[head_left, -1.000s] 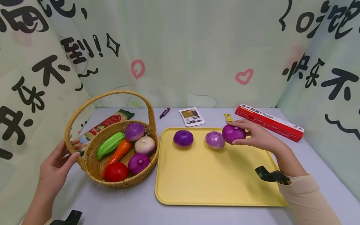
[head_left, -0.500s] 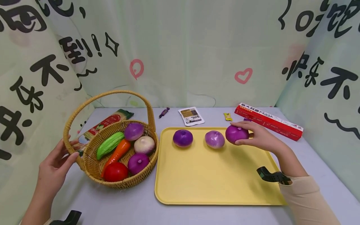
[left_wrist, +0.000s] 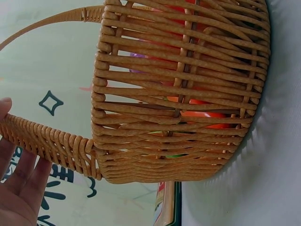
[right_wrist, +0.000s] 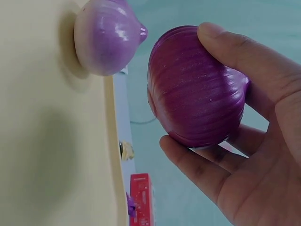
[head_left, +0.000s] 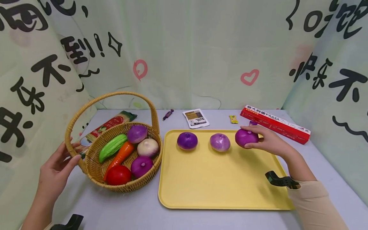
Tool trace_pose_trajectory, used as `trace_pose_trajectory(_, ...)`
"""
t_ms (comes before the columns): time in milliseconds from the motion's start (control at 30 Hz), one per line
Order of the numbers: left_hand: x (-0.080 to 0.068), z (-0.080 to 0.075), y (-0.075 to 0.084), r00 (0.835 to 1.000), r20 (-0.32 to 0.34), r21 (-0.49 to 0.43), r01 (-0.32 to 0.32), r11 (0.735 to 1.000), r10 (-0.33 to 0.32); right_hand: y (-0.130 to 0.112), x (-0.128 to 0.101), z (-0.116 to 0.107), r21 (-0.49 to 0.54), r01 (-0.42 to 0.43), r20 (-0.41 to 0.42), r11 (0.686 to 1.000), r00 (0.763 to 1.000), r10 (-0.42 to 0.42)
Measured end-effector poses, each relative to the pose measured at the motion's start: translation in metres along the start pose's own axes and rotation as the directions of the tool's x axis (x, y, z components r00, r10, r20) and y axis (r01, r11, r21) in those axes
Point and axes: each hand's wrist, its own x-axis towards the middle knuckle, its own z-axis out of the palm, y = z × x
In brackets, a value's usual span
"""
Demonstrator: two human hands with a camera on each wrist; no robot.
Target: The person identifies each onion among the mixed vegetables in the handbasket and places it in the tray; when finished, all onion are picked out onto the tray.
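My left hand (head_left: 58, 167) holds the handle (head_left: 75, 118) of the wicker basket (head_left: 123, 188) near its base, thumb on one side and fingers on the other. In the basket lie a green ridged vegetable (head_left: 113, 148), an orange carrot-like vegetable (head_left: 122, 156), a tomato (head_left: 118, 175), a pale onion (head_left: 148, 148) and two purple onions. My right hand (head_left: 270, 142) grips a purple onion (head_left: 245, 138) between thumb and fingers. The right wrist view shows this onion (right_wrist: 197, 89) held above the yellow tray (head_left: 215, 182). Two more onions, one dark purple (head_left: 187, 141) and one lighter (head_left: 219, 142), rest on the tray's far side.
Behind the tray lie a purple-wrapped candy (head_left: 168, 114), a white packet (head_left: 196, 118), a yellow sachet (head_left: 233, 119) and a long red box (head_left: 274, 124). A printed food package (head_left: 107, 127) is partly hidden behind the basket. Printed curtains (head_left: 189, 54) enclose the table.
My right hand has moved a little to the right with the purple onion, away from the lighter onion on the tray. My left hand and the basket have stayed in place.
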Motion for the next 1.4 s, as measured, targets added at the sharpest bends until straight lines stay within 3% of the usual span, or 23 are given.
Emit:
trace_pose_trajectory(367, 0.000, 0.000, 0.003, 1.000, 0.004, -0.016, 0.001, 1.000, -0.001, 0.017, -0.003, 0.001, -0.001, -0.011, -0.010, 1.000, 1.000, 0.011)
trace_pose_trajectory(1033, 0.000, 0.000, 0.003, 1.000, 0.004, 0.002, 0.010, 1.000, -0.010, 0.069, -0.005, 0.014, 0.038, -0.165, 0.028, 0.986, 0.986, 0.164)
trace_pose_trajectory(1267, 0.000, 0.000, 0.002, 1.000, 0.011, 0.000, 0.002, 1.000, -0.002, 0.075, -0.005, 0.016, 0.042, -0.203, 0.041, 0.978, 0.979, 0.201)
trace_pose_trajectory(1400, 0.000, 0.000, 0.002, 1.000, 0.005, 0.010, 0.018, 1.000, -0.018, 0.076, -0.005, 0.014, 0.068, -0.184, 0.043, 0.981, 0.982, 0.181)
